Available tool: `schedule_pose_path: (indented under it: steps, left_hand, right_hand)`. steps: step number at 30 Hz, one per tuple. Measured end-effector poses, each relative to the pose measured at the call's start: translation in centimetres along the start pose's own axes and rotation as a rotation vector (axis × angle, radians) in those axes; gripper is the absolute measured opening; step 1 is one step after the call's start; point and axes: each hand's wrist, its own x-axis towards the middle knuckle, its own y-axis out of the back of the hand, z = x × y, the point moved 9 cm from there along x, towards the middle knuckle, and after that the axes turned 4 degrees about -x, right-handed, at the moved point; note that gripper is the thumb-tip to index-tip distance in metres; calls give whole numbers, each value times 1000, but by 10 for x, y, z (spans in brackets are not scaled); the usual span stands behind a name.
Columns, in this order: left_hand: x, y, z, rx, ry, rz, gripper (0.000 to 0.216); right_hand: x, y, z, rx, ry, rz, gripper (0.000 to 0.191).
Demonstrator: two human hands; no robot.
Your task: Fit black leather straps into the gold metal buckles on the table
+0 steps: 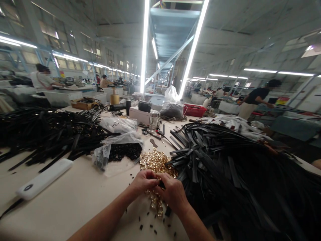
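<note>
Head view: where do the two hands sit?

— Low in the middle, over the near edge of the gold buckles point(155, 164). The left hand point(143, 182) and the right hand point(173, 194) meet fingertip to fingertip. Both are curled nearly closed and pinch a small black piece point(162, 184) between them. Whether a buckle is in that pinch too, I cannot tell, because the fingers hide it.

— What lies around them?

— A heap of black straps point(225, 167) touches the buckles on the right. A clear plastic bag point(117, 152) of dark parts lies just left of them. Loose black bits point(150, 227) dot the table point(75, 201) between the forearms, and a white power bank point(44, 180) rests well apart to the left.

— What could go wrong?

— The piece is tiny and held by fingertips only, so it may slip and get lost among the look-alike bits below. The right forearm is close to the straps, and a sweep of it could drag strap ends across the buckles and scatter them.
</note>
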Motion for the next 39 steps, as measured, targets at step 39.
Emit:
schedule_pose_path:
  steps: [39]
  left_hand:
    - [10, 100, 48, 1051, -196, 369, 20]
  right_hand:
    - [-2, 27, 14, -206, 31, 161, 21]
